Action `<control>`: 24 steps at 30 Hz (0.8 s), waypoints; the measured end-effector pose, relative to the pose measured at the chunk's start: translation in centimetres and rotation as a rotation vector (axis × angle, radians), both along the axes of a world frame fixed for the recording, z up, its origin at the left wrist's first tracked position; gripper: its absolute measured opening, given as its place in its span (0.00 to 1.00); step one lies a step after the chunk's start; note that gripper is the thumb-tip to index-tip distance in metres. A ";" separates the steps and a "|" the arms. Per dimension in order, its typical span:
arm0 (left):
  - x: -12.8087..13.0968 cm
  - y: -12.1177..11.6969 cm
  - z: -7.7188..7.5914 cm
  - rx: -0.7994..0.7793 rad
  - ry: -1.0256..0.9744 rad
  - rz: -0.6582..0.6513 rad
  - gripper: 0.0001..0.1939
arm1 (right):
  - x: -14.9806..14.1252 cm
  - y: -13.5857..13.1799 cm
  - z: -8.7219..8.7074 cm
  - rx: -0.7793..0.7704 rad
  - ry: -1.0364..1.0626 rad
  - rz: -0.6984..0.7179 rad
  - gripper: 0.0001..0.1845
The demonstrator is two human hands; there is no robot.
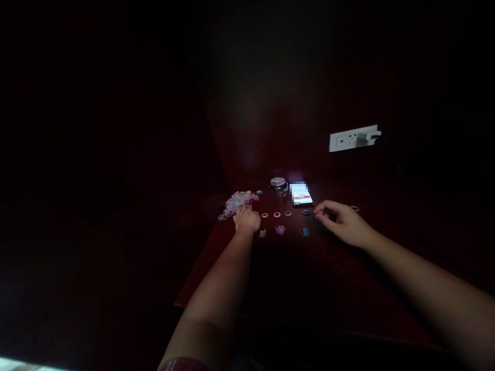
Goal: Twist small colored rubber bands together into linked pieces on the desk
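Pinkish bands [240, 200] at left hand [247, 219] (palm down); right hand [344, 222] half-curled.

The red desk [278, 288] carries a phone [302, 195]; from it, a jar [278, 182] at ten o'clock, a band heap [238, 200] at nine, loose bands [280, 230] around seven.

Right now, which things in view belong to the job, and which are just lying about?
Likely in the job:
band pile, left hand at its near edge
ring row, right hand close by
pale clump, purple clump, blue clump

Likely just there:
phone
jar (role unclear)
wall socket, plug
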State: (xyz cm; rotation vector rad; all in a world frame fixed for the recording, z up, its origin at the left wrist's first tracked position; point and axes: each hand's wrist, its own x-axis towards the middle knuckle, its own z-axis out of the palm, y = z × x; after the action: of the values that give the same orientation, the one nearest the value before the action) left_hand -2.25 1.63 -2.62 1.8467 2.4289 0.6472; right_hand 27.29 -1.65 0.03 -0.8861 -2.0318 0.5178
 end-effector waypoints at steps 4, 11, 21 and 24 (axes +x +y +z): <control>0.1 0.0 -0.1 0.016 0.019 0.009 0.24 | -0.1 0.0 0.0 -0.001 0.018 0.003 0.08; -0.2 0.9 0.2 0.025 0.058 0.042 0.22 | -0.1 0.2 -0.1 -0.003 0.056 -0.012 0.07; -0.4 1.2 0.3 0.034 0.099 0.045 0.21 | -0.4 0.1 0.0 -0.045 0.103 0.016 0.07; -0.4 1.1 0.4 0.051 0.109 0.065 0.21 | -0.5 0.1 -0.1 -0.053 0.117 0.028 0.07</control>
State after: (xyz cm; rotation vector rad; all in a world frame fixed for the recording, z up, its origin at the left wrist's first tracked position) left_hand -2.63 2.75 -2.23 1.8758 2.5736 0.6344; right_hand 26.83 -1.52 -0.07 -0.8396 -1.9342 0.6274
